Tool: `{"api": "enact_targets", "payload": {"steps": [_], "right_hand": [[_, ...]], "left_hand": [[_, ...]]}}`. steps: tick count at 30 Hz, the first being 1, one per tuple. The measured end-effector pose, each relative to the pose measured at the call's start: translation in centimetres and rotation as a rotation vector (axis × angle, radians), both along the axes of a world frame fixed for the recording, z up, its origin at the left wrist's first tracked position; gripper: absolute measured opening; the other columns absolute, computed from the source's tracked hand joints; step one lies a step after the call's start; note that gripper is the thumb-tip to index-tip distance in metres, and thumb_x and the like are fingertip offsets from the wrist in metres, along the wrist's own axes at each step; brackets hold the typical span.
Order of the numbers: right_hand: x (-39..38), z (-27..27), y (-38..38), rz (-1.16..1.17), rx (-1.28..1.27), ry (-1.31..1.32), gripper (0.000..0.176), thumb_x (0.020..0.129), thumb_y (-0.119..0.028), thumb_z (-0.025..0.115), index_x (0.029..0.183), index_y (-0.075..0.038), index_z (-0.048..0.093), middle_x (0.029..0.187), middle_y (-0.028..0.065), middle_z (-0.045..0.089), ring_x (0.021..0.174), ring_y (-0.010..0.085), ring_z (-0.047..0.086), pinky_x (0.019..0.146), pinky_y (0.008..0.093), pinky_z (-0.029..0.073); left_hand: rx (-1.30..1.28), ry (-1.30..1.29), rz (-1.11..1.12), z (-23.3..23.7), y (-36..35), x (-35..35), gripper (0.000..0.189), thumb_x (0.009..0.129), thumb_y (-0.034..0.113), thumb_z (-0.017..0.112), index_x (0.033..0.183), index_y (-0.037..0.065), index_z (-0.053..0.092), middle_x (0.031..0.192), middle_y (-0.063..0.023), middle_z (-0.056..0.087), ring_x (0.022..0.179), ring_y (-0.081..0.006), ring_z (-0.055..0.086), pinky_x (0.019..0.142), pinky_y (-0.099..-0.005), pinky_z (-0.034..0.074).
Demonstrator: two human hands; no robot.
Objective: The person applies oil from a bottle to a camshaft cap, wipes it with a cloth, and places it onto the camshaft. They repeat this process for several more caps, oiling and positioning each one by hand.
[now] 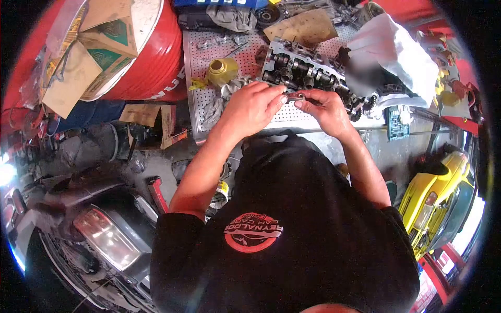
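A small metal engine part [296, 97], its exact kind too small to make out, is pinched between my two hands at the front of the workbench. My left hand [253, 110] grips its left end, thumb and fingers pressed together. At its right end, my right hand [327, 112] holds it between thumb and curled fingers. Just beyond them lies a cylinder head [308, 68] with its shafts and lobes exposed. Dark toothed gears [365, 106] sit at its right end, close to my right hand.
A yellow plastic container [223, 72] and crumpled rags [214, 110] are left on the perforated workbench [201, 47]. A white bag [399, 57] and a teal tool case [397, 124] lie right. A red drum [156, 65] stands left. Cars [112, 237] are parked behind.
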State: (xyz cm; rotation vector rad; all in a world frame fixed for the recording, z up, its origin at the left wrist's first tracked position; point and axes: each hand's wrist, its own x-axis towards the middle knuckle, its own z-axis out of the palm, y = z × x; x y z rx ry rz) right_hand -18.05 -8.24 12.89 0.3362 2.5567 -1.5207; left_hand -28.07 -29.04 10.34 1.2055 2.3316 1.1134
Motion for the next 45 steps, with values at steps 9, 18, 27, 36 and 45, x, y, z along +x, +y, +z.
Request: {"api": "enact_targets", "payload": {"steps": [9, 18, 27, 36, 45], "right_hand": [[3.1, -0.2, 3.3, 0.04, 0.026, 0.067, 0.028, 0.087, -0.018, 0.076, 0.11, -0.003, 0.074, 0.096, 0.0118, 0.073, 0.084, 0.0132, 0.065, 0.079, 0.0305, 0.052], [9.3, -0.3, 8.4, 0.035, 0.139, 0.27, 0.029, 0.074, -0.017, 0.073, 0.1, -0.004, 0.075, 0.082, 0.0206, 0.07, 0.073, 0.031, 0.071, 0.07, 0.0399, 0.056], [13.8, -1.7, 10.5, 0.216, 0.065, 0.388, 0.019, 0.075, -0.019, 0.071, 0.085, -0.002, 0.071, 0.081, 0.0229, 0.066, 0.078, 0.0414, 0.066, 0.07, 0.0473, 0.052], [14.0, -0.2, 9.9, 0.108, -0.049, 0.333, 0.027, 0.074, -0.018, 0.074, 0.097, -0.004, 0.074, 0.092, 0.0209, 0.07, 0.09, 0.0391, 0.066, 0.078, 0.0459, 0.053], [8.9, -5.3, 7.1, -0.049, -0.295, 0.456, 0.023, 0.085, -0.023, 0.074, 0.097, -0.004, 0.074, 0.1, 0.015, 0.065, 0.096, 0.0346, 0.063, 0.082, 0.0428, 0.051]], "left_hand": [[-0.056, 0.069, 0.12, 4.6, 2.2, 4.1, 0.053, 0.089, -0.004, 0.054, 0.141, 0.005, 0.044, 0.1, -0.0208, 0.065, 0.098, -0.0389, 0.064, 0.084, -0.0453, 0.051], [0.138, 0.342, 0.006, 5.3, 10.2, 11.5, 0.015, 0.083, -0.003, 0.065, 0.098, -0.001, 0.064, 0.092, -0.0145, 0.064, 0.089, -0.0345, 0.061, 0.079, -0.0419, 0.051], [-0.206, 0.512, -0.099, 7.8, 14.5, 18.5, 0.019, 0.078, -0.004, 0.058, 0.096, 0.0, 0.058, 0.094, -0.0182, 0.057, 0.094, -0.0383, 0.056, 0.078, -0.049, 0.046], [-0.009, 0.32, 0.132, 6.7, 12.7, 17.3, 0.012, 0.078, -0.001, 0.066, 0.09, -0.001, 0.067, 0.095, -0.0137, 0.063, 0.093, -0.0331, 0.058, 0.086, -0.0428, 0.046], [0.087, -0.292, 0.336, 3.3, 10.0, 13.2, 0.044, 0.081, -0.009, 0.065, 0.123, 0.003, 0.063, 0.112, -0.0116, 0.065, 0.094, -0.0233, 0.061, 0.086, -0.036, 0.05]]}}
